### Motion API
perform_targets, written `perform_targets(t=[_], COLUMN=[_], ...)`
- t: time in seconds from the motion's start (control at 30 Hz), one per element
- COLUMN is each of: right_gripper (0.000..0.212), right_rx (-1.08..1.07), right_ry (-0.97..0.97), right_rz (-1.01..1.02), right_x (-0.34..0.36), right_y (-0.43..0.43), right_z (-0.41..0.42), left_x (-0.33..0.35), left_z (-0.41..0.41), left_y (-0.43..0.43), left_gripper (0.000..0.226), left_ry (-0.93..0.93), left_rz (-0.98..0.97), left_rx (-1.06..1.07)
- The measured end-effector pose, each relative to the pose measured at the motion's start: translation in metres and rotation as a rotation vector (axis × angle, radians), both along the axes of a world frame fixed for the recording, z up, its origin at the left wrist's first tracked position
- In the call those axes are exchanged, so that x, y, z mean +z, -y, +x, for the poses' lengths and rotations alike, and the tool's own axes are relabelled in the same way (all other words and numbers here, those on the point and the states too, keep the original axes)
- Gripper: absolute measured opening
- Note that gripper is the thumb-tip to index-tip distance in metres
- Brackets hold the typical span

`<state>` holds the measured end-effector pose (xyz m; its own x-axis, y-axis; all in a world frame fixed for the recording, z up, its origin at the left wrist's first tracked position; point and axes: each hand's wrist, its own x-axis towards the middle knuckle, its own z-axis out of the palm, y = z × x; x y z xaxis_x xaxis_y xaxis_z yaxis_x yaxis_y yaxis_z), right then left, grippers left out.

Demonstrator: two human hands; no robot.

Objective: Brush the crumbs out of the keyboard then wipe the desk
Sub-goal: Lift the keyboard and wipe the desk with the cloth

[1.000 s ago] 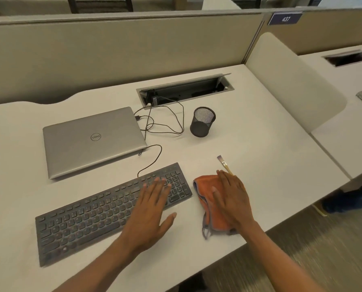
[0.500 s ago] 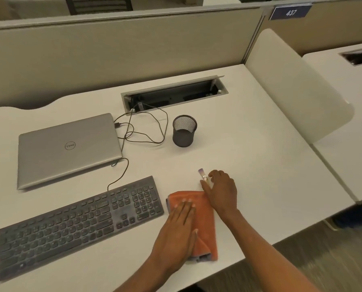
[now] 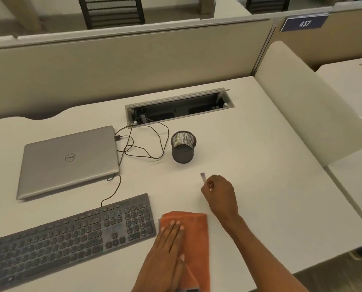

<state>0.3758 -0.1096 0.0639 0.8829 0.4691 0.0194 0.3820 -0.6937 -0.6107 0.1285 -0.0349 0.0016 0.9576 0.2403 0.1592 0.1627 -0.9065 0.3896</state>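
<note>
Desk (image 3: 270, 186) scene, read left to right. Closed laptop (image 3: 68, 161) lies at far left, its cable (image 3: 142, 144) looping back to the open cable tray (image 3: 180, 106) sunk in the desktop. Keyboard (image 3: 70, 239), the thing to be brushed, lies at a slant in front of the laptop near the front edge, with nothing resting on its keys. Any crumbs between them are too small to make out. Mesh pen cup (image 3: 183, 147) stands upright behind, apparently empty and well apart from both hands. Orange cloth (image 3: 194, 228) lies folded just beside the keyboard's right end. The left hand (image 3: 169, 249) presses on it, palm flat and fingers straight and together, probably to park it within reach for the wiping stage. Right hand (image 3: 220, 192), further back and to the right, has its fingers curled in a narrow pinch on a small brush (image 3: 203, 177). Only the pale tip shows, pointing away from the person, and the handle is mostly hidden in the hand. Judged stage: brushing not yet begun, and the brush must next be carried leftward to the keys. Curved side panel (image 3: 312, 114) bounds the desk at right.
</note>
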Motion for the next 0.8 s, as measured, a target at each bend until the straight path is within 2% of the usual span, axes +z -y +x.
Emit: perform_targets(t=[0.07, 0.17, 0.3, 0.4, 0.57, 0.8], right_gripper=[0.011, 0.01, 0.012, 0.015, 0.032, 0.037], right_rx=[-0.01, -0.013, 0.021, 0.04, 0.094, 0.145], right_ry=[-0.057, -0.05, 0.027, 0.076, 0.036, 0.072], right_rz=[0.232, 0.534, 0.608, 0.511, 0.13, -0.123], right_x=[0.025, 0.074, 0.111, 0.108, 0.079, 0.06], right_y=[-0.011, -0.039, -0.08, -0.104, -0.131, -0.144], right_z=[0.015, 0.037, 0.067, 0.086, 0.103, 0.102], left_x=[-0.004, -0.006, -0.004, -0.003, 0.002, 0.006], left_z=[-0.002, -0.008, -0.009, -0.008, -0.004, 0.0], left_y=[-0.004, -0.009, -0.013, -0.014, -0.015, -0.018], left_gripper=[0.061, 0.058, 0.058, 0.059, 0.058, 0.061], left_ry=[0.045, 0.073, 0.088, 0.083, 0.051, 0.027], left_rz=[-0.022, -0.072, -0.074, -0.083, -0.096, -0.125], left_rx=[-0.002, 0.027, 0.024, 0.04, 0.065, 0.086])
